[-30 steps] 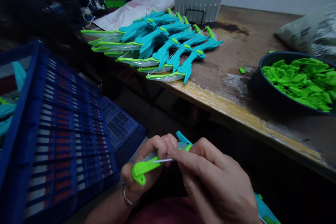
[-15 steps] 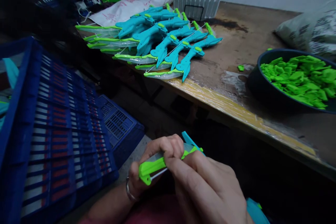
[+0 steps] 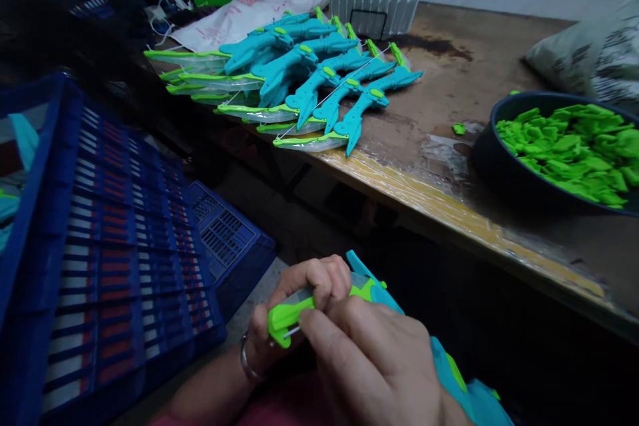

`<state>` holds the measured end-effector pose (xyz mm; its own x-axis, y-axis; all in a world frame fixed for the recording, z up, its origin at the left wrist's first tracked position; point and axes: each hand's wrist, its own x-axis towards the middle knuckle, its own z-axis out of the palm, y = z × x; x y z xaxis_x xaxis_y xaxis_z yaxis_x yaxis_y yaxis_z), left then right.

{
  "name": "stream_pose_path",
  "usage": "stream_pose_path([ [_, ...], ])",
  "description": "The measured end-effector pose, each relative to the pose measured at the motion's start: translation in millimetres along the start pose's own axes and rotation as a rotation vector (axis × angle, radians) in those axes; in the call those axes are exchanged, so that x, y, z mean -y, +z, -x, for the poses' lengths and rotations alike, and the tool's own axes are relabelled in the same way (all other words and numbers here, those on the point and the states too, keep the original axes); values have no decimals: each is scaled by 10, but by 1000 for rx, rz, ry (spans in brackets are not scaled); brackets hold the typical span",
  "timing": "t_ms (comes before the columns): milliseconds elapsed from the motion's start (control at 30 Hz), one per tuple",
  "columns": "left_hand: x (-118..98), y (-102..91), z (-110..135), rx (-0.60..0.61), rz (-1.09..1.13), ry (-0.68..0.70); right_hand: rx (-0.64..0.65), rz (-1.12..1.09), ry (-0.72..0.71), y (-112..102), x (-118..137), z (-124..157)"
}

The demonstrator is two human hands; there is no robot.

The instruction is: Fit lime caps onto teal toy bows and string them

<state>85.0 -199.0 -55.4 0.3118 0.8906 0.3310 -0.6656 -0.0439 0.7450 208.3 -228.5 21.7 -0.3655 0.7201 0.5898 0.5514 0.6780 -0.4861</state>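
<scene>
my left hand (image 3: 294,309) is clamping the green-tipped toy (image 3: 289,315) low in front of the tabletop's near edge; my right hand (image 3: 369,366) is closing its fingertips (image 3: 312,323) on a thin white pin (image 3: 291,331) at the toy's green end. finished teal toys (image 3: 309,80) are lying in a row along the tabletop's (image 3: 449,146) far left edge, a bowl (image 3: 504,170) of green parts at its right edge. a blue crate (image 3: 100,246) is standing left of my hands.

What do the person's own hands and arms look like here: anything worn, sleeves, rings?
Both hands are bare, no gloves. The left hand wears a plain silver-coloured ring on one finger, and its forearm is uncovered, with no sleeve in view. The right hand shows no ring or watch from this angle; its wrist runs out of frame.
</scene>
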Motion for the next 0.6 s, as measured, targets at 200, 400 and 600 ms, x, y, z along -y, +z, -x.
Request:
stream_pose_path([
  [200,-11,-5,-34,-64,-17,-40,-88,146,-58,166,2,55],
  [400,-309,93,71,-150,7,-382,-210,285,-113,155,-66,23],
  [600,-510,152,13,-192,-14,-461,-154,301,-140,24,-19,-106],
])
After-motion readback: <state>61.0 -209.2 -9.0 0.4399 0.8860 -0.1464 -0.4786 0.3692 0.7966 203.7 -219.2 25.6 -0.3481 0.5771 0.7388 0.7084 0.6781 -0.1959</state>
